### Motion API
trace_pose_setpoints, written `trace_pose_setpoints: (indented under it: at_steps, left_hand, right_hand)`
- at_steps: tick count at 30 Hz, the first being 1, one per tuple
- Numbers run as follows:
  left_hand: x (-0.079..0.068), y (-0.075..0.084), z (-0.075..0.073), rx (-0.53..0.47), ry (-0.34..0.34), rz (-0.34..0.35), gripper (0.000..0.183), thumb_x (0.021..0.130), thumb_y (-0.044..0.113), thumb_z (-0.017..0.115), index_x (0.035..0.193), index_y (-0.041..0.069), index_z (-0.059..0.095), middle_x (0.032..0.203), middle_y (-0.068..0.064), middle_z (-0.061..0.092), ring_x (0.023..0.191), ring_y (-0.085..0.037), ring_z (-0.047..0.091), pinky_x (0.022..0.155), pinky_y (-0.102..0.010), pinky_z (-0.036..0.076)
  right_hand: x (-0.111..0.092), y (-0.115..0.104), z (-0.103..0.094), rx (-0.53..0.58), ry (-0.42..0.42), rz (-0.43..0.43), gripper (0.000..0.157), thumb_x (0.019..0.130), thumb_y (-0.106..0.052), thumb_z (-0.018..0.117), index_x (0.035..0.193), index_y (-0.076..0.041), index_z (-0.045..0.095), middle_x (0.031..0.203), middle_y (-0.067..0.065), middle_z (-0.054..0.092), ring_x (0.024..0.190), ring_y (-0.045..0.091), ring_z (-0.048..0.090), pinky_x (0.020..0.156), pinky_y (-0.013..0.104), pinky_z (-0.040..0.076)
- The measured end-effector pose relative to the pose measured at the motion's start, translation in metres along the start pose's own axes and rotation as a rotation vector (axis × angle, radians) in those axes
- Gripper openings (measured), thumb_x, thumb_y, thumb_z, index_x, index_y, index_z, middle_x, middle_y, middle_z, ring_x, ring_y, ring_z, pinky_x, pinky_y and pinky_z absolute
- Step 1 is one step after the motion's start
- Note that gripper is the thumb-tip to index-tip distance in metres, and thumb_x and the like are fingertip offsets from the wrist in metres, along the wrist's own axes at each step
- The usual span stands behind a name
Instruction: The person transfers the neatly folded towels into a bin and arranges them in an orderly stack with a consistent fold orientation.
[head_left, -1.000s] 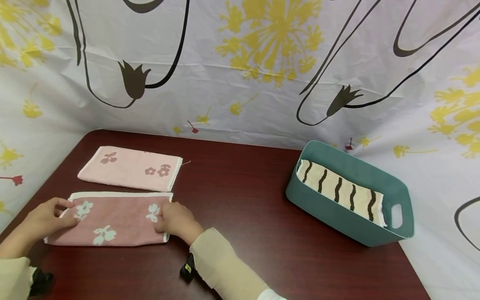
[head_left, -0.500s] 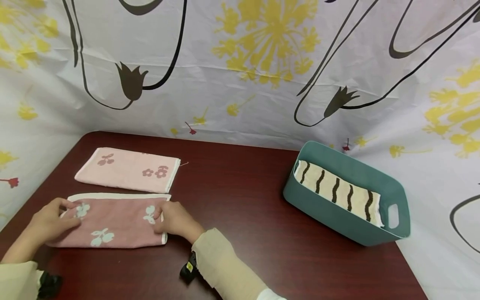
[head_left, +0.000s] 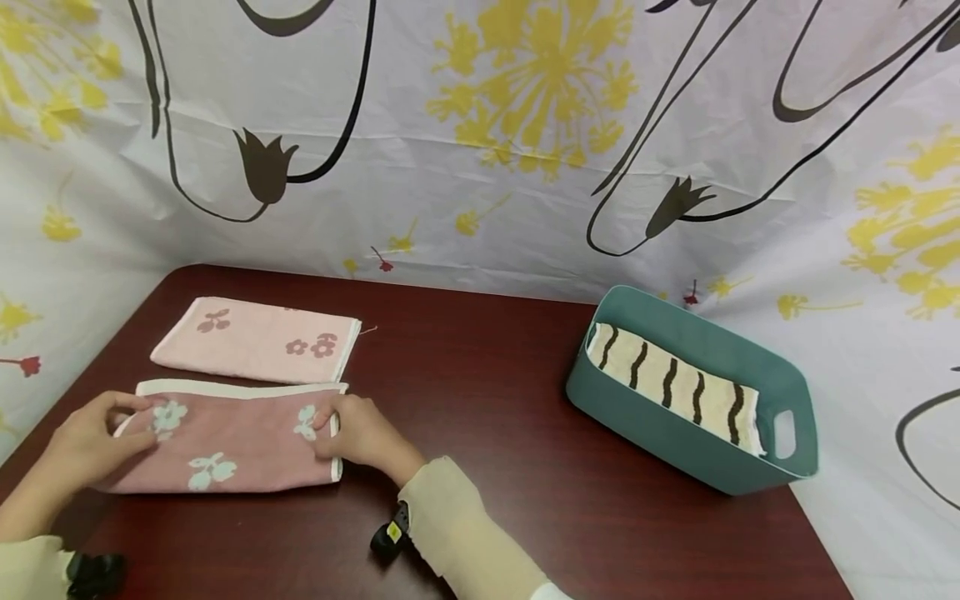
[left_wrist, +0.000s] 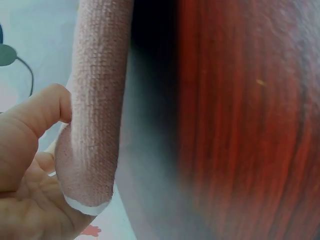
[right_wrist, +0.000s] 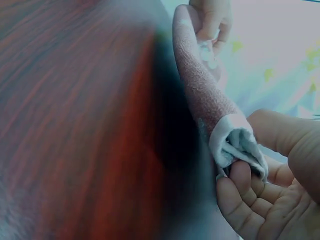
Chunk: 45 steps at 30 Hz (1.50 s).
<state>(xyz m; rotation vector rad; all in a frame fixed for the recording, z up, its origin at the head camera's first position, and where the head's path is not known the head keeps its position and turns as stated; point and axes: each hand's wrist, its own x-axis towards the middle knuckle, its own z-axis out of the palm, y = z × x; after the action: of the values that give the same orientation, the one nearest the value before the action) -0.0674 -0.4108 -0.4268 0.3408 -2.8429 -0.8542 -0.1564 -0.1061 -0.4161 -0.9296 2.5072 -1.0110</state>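
A folded dark pink towel (head_left: 247,446) with white edges and pale flower prints is held at both ends. At its left end my left hand (head_left: 93,442) grips it, thumb on top and fingers beneath in the left wrist view. My right hand (head_left: 363,429) grips the right end; in the right wrist view its fingers curl under the rolled white edge (right_wrist: 225,137). Both wrist views show the towel's fold apart from the table top. Just behind lies a folded light pink towel (head_left: 255,337) with darker flower prints, flat on the table.
A teal basket (head_left: 675,437) stands at the right of the dark red-brown table (head_left: 480,400), with a cream towel (head_left: 671,379) with dark wavy stripes inside. A patterned cloth (head_left: 420,108) hangs behind the table and along its sides.
The dark pink towel's right end has shifted slightly right and up with my right hand, and its back edge now sags in the middle. Both hands keep their grip. The view has tilted slightly.
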Motion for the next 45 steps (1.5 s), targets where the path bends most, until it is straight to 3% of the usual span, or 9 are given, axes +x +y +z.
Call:
trace_pose_setpoints:
  at_steps: [4, 18, 24, 28, 31, 34, 37, 45]
  left_hand:
    - [-0.003, 0.006, -0.003, -0.001, 0.039, -0.016, 0.043, 0.076, 0.014, 0.071, 0.108, -0.007, 0.050, 0.072, -0.008, 0.050, 0.058, -0.012, 0.039, 0.052, -0.028, 0.030]
    - [-0.002, 0.036, -0.001, -0.028, 0.149, 0.047, 0.041, 0.072, 0.010, 0.072, 0.106, 0.000, 0.052, 0.074, -0.006, 0.048, 0.060, -0.006, 0.034, 0.054, -0.027, 0.026]
    - [0.002, 0.046, 0.003, -0.047, 0.176, 0.008, 0.042, 0.073, 0.016, 0.073, 0.107, 0.002, 0.053, 0.081, -0.009, 0.052, 0.064, -0.003, 0.037, 0.056, -0.029, 0.029]
    - [0.002, 0.055, 0.004, -0.064, 0.191, 0.005, 0.042, 0.073, 0.017, 0.073, 0.107, 0.003, 0.052, 0.084, -0.012, 0.053, 0.069, -0.007, 0.040, 0.058, -0.031, 0.030]
    - [0.002, 0.064, 0.001, -0.095, 0.199, 0.036, 0.041, 0.073, 0.017, 0.073, 0.106, 0.003, 0.052, 0.082, -0.006, 0.053, 0.069, -0.003, 0.040, 0.059, -0.029, 0.029]
    - [0.003, 0.074, -0.002, -0.127, 0.222, 0.060, 0.038, 0.072, 0.016, 0.074, 0.103, 0.006, 0.053, 0.075, 0.010, 0.049, 0.064, 0.003, 0.037, 0.058, -0.027, 0.029]
    - [0.003, 0.083, -0.003, -0.165, 0.240, 0.086, 0.035, 0.072, 0.014, 0.073, 0.100, 0.008, 0.053, 0.072, 0.019, 0.045, 0.064, 0.002, 0.038, 0.057, -0.025, 0.030]
    - [0.002, 0.102, -0.001, -0.258, 0.257, 0.152, 0.033, 0.071, 0.008, 0.073, 0.095, 0.023, 0.055, 0.075, 0.024, 0.047, 0.068, 0.005, 0.041, 0.058, -0.022, 0.030]
  right_hand:
    - [-0.004, -0.004, -0.009, 0.011, 0.018, -0.013, 0.021, 0.069, -0.009, 0.077, 0.081, -0.015, 0.062, 0.075, -0.012, 0.057, 0.059, 0.002, 0.046, 0.054, 0.012, 0.039]
    - [-0.014, 0.003, -0.034, 0.035, 0.064, -0.034, 0.020, 0.070, -0.010, 0.077, 0.082, -0.015, 0.062, 0.089, -0.010, 0.061, 0.063, 0.003, 0.048, 0.058, 0.012, 0.040]
    - [-0.021, 0.002, -0.050, 0.035, 0.081, -0.029, 0.019, 0.071, -0.009, 0.076, 0.084, -0.013, 0.063, 0.089, -0.008, 0.062, 0.064, 0.003, 0.049, 0.057, 0.013, 0.041]
    - [-0.026, 0.002, -0.060, 0.049, 0.096, -0.032, 0.019, 0.071, -0.010, 0.076, 0.085, -0.014, 0.063, 0.090, -0.008, 0.061, 0.065, 0.005, 0.049, 0.058, 0.014, 0.041]
    - [-0.031, 0.002, -0.067, 0.052, 0.108, -0.036, 0.019, 0.071, -0.009, 0.075, 0.085, -0.014, 0.063, 0.090, -0.007, 0.061, 0.064, 0.005, 0.049, 0.058, 0.015, 0.041]
    - [-0.035, 0.003, -0.075, 0.052, 0.116, -0.032, 0.019, 0.072, -0.008, 0.073, 0.087, -0.014, 0.063, 0.090, -0.007, 0.061, 0.062, 0.006, 0.047, 0.057, 0.015, 0.041]
    - [-0.038, 0.005, -0.082, 0.058, 0.124, -0.030, 0.018, 0.072, -0.008, 0.072, 0.087, -0.013, 0.063, 0.090, -0.007, 0.061, 0.062, 0.006, 0.047, 0.057, 0.016, 0.041]
    - [-0.049, 0.009, -0.101, 0.053, 0.160, -0.041, 0.017, 0.073, -0.007, 0.071, 0.086, -0.013, 0.062, 0.085, -0.006, 0.061, 0.065, 0.006, 0.049, 0.058, 0.017, 0.042]
